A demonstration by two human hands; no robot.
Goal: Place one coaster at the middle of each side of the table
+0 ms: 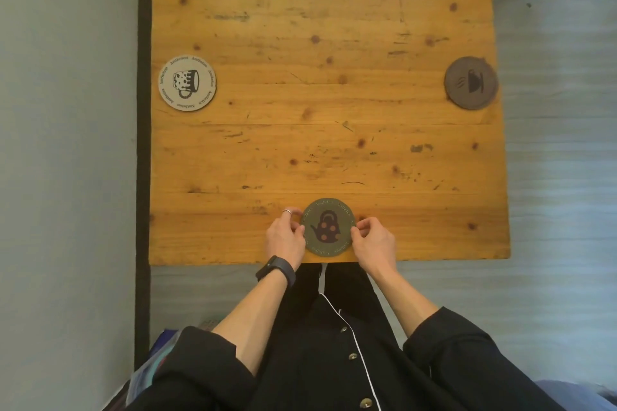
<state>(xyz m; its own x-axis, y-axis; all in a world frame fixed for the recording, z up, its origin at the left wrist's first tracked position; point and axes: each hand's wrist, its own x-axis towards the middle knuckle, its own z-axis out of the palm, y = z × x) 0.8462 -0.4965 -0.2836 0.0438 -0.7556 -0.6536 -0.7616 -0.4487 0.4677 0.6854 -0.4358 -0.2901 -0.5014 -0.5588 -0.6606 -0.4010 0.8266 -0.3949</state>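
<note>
Green coaster pinched (both sides) by fingers.

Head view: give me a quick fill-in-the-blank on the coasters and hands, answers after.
1. The green coaster between both hands shows a ____.
2. The number of coasters on the table is ____.
3. The watch is on the ____ wrist.
4. The brown coaster lies at the table's ____ side.

Missing words: teapot; four; left; right
</note>
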